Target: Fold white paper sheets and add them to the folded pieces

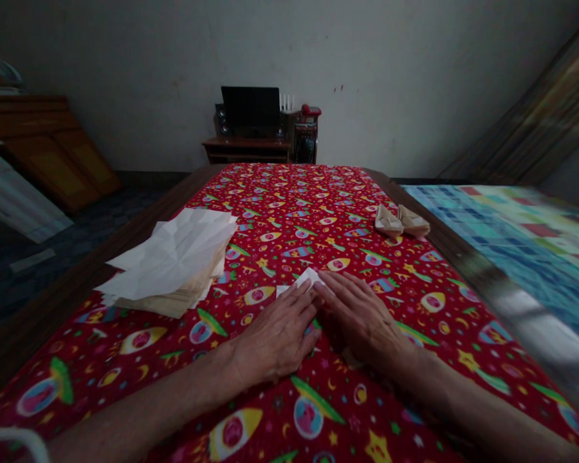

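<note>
A small piece of folded white paper [309, 276] lies on the red printed cloth, mostly hidden under my fingertips. My left hand [280, 331] rests over its left side, palm down, with the fingers laid out on it and the thumb apart. From the other side, my right hand [361, 315] lies with stretched fingers on the paper's right edge. The fingertips of both hands nearly meet at the paper. To the left is a stack of creased white and tan paper sheets [178, 254]. Folded tan paper pieces [400, 221] stand at the right.
The red cloth [289, 212] covers a long dark wooden table [139, 238]. Behind it, a monitor [251, 109] stands on a small desk [246, 148]. At right is a bed with a patterned cover [521, 257]; at left, a wooden cabinet [53, 154]. A white curved object [17, 437] shows bottom left.
</note>
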Tool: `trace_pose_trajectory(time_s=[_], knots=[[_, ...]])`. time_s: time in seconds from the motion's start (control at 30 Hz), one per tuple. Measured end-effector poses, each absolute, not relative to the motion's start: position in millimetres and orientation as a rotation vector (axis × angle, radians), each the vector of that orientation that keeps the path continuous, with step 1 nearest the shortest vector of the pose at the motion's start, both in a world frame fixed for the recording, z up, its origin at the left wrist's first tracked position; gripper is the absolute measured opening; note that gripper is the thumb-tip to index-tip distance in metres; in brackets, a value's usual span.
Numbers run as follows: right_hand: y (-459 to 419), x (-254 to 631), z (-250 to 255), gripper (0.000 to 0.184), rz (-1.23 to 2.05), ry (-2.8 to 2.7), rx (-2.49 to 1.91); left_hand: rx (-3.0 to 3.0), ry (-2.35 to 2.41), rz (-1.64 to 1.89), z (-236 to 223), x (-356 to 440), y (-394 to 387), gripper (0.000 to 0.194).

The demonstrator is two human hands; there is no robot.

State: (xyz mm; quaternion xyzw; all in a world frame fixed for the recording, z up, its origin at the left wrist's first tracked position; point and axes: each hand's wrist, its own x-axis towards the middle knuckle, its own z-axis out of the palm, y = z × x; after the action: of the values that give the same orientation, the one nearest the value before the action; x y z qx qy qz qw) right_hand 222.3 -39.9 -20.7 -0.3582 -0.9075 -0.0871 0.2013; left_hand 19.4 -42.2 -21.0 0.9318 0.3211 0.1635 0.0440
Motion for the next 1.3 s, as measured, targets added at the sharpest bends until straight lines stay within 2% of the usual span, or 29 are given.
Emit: trace_pose_trajectory(time_s=[0.13,0.27,0.87,1.03,1.17,1.3], knots=[[-57,217,-19,0.053,-0.083,-2.631,-0.988,2.837,0.995,0.473,-19,19,-42,0.047],[-64,225,-20,0.061,-0.064,-2.660,-1.101,2.849,1.020,0.351,-14,14,-42,0.049],[-69,247,-17,0.046,-0.179,-2.602,-1.192,2.948,1.249,0.178,-13,-37,-52,0.050],[-63,245,-17,0.036,-0.215,-2.578,-1.184,2.963,1.286,0.304,-16,-42,-55,0.050],[-47,231,-4,0.019,-0.192,-2.657,-1.188,2.871,1.301,0.585,-12,-32,-37,0.031],[-30,210,3,0.011,-0.242,-2.731,-1.113,2.715,1.224,0.814,-8,-16,-8,0.026]])
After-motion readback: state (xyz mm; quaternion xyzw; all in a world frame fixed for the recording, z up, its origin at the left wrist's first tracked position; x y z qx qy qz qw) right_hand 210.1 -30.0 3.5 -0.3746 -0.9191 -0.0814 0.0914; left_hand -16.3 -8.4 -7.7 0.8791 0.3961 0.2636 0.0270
